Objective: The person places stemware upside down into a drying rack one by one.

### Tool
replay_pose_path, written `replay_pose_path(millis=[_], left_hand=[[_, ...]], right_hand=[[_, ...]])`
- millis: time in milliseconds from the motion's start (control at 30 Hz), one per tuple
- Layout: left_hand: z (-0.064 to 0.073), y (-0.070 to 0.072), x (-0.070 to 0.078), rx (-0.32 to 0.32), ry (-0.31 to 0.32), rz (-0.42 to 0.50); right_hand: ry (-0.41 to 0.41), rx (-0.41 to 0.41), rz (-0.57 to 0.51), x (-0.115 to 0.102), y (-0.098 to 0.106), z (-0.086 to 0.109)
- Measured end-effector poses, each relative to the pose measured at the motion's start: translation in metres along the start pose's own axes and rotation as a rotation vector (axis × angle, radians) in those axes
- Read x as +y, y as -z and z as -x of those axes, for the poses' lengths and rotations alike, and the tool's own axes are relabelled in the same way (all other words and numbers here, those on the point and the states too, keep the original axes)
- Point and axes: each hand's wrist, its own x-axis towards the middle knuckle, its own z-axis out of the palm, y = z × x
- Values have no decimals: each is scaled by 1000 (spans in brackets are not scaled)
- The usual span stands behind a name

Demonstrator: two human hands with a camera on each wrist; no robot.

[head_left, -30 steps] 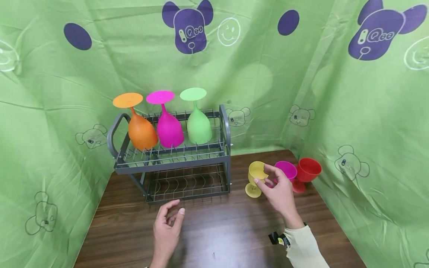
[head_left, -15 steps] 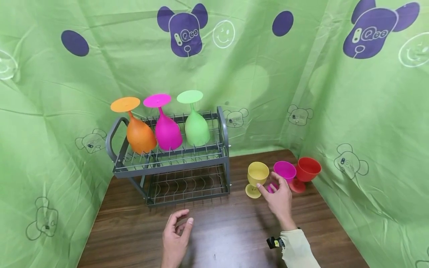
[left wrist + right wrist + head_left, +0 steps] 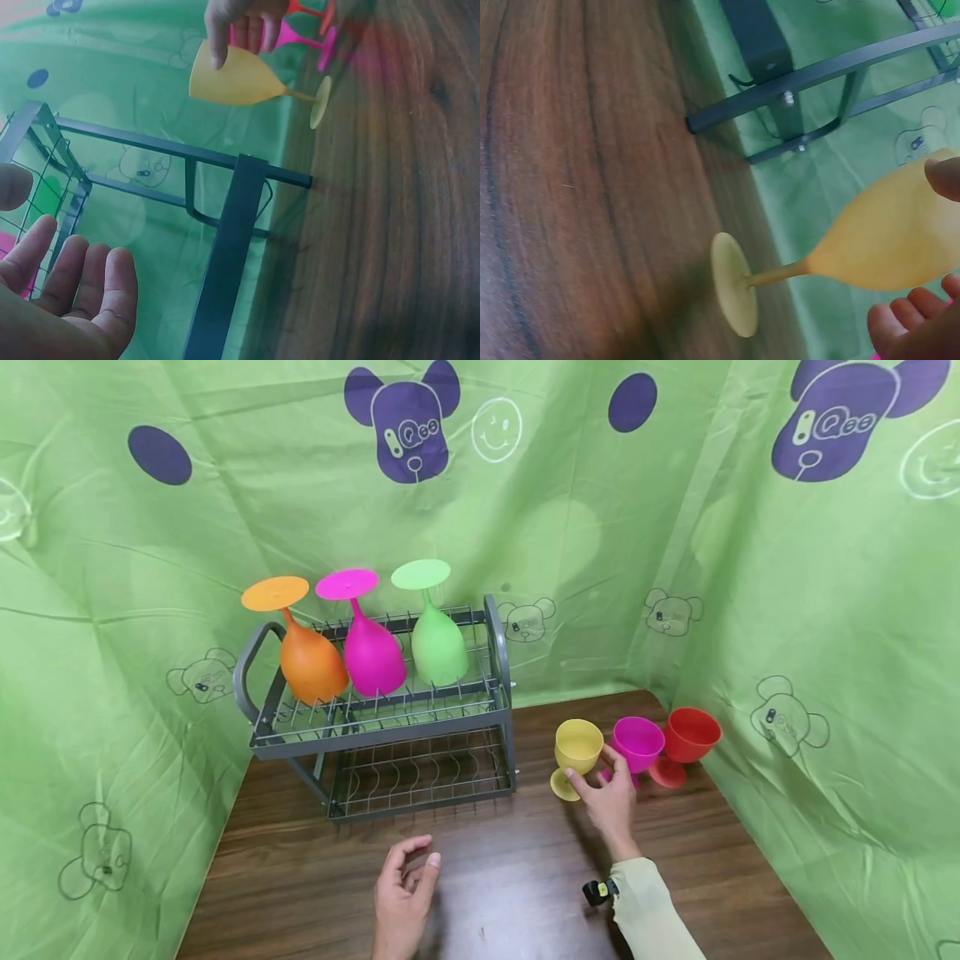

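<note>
A yellow plastic wine glass stands upright on the wooden table, right of the rack. My right hand has its thumb and fingers around the bowl; in the right wrist view the thumb lies over one side of the yellow bowl and the fingertips along the other. Beside it stand a magenta wine glass and a red wine glass, both upright; my hand partly hides the magenta one's foot. Over the table in front of the rack, my left hand holds nothing, its fingers loosely bent.
A grey two-tier dish rack stands on the table. On its upper tier, orange, magenta and green wine glasses rest upside down. Green printed cloth surrounds the table at the back and sides.
My right hand has come lower and to the left, from in front of the yellow glass's rim to around its bowl. The left hand has drifted right and slightly toward me.
</note>
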Motion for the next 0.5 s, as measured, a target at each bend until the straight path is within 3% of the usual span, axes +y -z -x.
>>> replay_pose_path(millis=[367,500], left_hand=[[4,-3,-5,12,22,10],[5,-3,-6,10,40,11]], right_hand=[[23,-9,-124,20,-12,-6],[34,-10,-153,9,-13,-3]])
